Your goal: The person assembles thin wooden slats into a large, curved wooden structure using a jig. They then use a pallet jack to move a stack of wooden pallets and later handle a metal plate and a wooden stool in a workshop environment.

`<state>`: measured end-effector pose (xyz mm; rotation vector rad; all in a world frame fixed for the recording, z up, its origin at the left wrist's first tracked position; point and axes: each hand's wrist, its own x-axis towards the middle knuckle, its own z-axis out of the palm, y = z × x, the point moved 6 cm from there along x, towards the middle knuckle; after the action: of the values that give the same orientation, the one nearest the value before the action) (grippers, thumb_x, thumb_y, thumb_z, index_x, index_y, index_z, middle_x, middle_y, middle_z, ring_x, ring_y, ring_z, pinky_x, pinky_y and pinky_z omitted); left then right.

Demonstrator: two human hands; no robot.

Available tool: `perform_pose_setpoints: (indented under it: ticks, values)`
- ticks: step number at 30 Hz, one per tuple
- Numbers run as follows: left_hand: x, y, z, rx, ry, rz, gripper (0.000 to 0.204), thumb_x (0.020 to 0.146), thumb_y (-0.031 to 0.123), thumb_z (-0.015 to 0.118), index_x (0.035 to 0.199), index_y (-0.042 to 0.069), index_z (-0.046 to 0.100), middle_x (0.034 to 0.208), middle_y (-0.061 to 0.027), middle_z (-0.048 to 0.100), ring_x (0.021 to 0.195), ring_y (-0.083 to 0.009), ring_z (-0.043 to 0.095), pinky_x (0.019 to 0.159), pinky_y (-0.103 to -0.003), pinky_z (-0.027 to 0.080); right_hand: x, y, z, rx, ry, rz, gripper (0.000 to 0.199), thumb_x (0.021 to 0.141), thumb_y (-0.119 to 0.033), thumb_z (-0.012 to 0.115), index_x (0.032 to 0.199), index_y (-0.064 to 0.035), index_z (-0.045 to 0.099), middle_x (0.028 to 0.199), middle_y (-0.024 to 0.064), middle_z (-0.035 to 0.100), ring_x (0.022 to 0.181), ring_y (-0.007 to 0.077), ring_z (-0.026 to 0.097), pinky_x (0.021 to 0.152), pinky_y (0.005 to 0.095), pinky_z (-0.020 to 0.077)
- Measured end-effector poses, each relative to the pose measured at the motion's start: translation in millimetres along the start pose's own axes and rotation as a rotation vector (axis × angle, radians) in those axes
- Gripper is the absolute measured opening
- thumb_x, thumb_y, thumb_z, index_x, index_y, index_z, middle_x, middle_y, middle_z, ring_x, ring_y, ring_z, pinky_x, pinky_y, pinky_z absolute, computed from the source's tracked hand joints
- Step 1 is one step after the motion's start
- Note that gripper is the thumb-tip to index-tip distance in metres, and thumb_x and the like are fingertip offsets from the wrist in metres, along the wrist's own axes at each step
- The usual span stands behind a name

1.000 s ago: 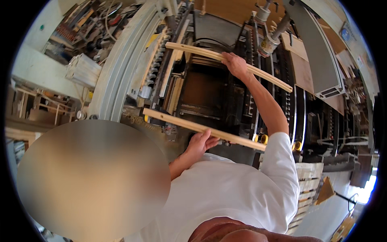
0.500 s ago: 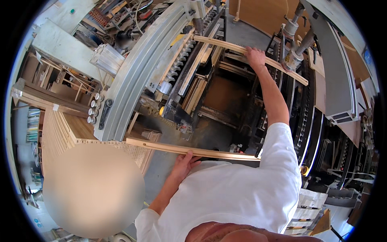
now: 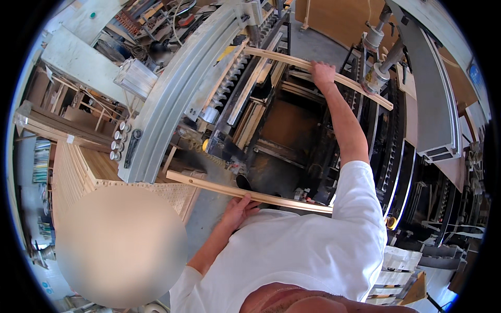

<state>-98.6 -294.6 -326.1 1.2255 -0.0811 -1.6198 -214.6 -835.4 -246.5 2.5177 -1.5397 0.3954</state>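
Note:
Close to my body, my left hand (image 3: 240, 211) grips a long pale wooden strip (image 3: 224, 191) with a hole near its left end. My thumb lies along its top edge and the fingers tuck beneath. Farther out, my right hand (image 3: 323, 76) is wrapped over a second wooden strip (image 3: 282, 57), which spans the dark metal frame of a machine (image 3: 264, 86). The right end of that far strip lies beside a clamp cylinder (image 3: 376, 78). The fingertips of my right hand are hidden behind the strip.
A grey metal beam (image 3: 177, 99) rises at the left, above a stack of wooden panels (image 3: 73, 167). Another grey beam (image 3: 430, 99) stands at the right. Rows of black rails (image 3: 389, 156) run along the right side. A wooden pallet (image 3: 399, 261) sits at the lower right.
The near strip has tilted a little, its left end up and its right end down. My right hand has shifted slightly left, still on the far strip. A dark, rounded shape now shows behind the near strip.

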Motion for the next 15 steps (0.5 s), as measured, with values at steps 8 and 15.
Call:
perform_pose_setpoints:
  ticks: [8, 15]
  values:
    - [-3.1, -5.4, -6.2, 0.098, 0.073, 0.009, 0.035, 0.097, 0.029, 0.053, 0.118, 0.001, 0.052, 0.119, -0.0142, 0.060, 0.109, -0.0238, 0.059, 0.087, -0.036, 0.053, -1.8, -3.8, -3.7, -0.012, -0.038, 0.020, 0.029, 0.086, -0.033, 0.060, 0.112, -0.0184, 0.060, 0.106, 0.0092, 0.065, 0.103, 0.0310, 0.060, 0.085, 0.0476, 0.0414]
    - [-30.1, -3.7, -7.9, 0.185, 0.091, 0.056, 0.041, 0.097, 0.028, 0.053, 0.122, -0.005, 0.049, 0.118, -0.0170, 0.059, 0.108, -0.0266, 0.059, 0.087, -0.037, 0.055, 1.0, -2.6, -7.8, 0.009, -0.060, 0.078, 0.034, 0.084, -0.032, 0.063, 0.115, -0.0176, 0.060, 0.109, 0.0124, 0.064, 0.106, 0.0316, 0.059, 0.090, 0.0477, 0.0404]
